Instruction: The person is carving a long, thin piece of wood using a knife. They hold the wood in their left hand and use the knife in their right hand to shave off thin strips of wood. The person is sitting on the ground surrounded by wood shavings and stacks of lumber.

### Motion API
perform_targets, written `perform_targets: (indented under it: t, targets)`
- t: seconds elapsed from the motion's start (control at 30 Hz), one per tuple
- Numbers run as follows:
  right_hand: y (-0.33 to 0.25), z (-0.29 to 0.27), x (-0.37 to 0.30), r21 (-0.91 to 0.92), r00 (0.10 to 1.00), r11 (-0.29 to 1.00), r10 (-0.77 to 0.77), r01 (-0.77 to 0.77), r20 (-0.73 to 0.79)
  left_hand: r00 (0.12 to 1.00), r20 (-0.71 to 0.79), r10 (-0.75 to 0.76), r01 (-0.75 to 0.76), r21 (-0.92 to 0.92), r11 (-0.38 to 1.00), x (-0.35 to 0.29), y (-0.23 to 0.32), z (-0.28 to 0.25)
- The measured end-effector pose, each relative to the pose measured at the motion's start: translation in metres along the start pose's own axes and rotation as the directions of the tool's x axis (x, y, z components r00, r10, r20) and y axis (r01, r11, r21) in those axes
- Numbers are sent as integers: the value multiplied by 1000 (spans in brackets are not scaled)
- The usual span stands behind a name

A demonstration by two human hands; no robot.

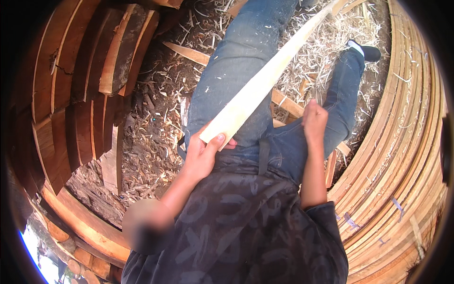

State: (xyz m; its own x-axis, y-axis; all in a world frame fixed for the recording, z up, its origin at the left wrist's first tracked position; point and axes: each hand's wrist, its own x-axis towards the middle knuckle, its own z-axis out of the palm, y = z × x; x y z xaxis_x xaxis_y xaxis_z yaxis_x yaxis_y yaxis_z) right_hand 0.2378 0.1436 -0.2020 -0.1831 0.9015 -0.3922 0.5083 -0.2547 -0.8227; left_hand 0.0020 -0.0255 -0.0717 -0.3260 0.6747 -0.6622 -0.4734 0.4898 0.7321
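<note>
A long pale wooden slat (269,78) slants from my waist up over my thigh to the upper right, its far end passing out over the shavings. My left hand (201,154) is closed round its near end, thumb on top and fingertips curled beneath. Right of the slat and apart from it, my right hand (314,122) is closed in a fist above my other thigh. Whatever those fingers hold, if anything, cannot be made out. My jeans (239,61) show pale dust and bits of wood.
Curly wood shavings (307,52) cover the ground between and beyond my legs. Stacked boards (118,52) rise on the left. Along the right runs a big pile of long slats (402,142), some tied with strips. Loose wood pieces (287,103) lie between my legs.
</note>
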Motion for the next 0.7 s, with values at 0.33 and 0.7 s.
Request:
perform_targets:
  t: [0.33, 0.7]
  targets:
    - [-75, 29, -55, -69, 947, 948, -304, 311, 104, 878, 169, 448, -442, 646, 622, -21, 57, -9]
    - [-118, 14, -86, -28, 934, 966, -240, 256, 266, 681, 368, 633, -664, 675, 322, -62, 70, 1]
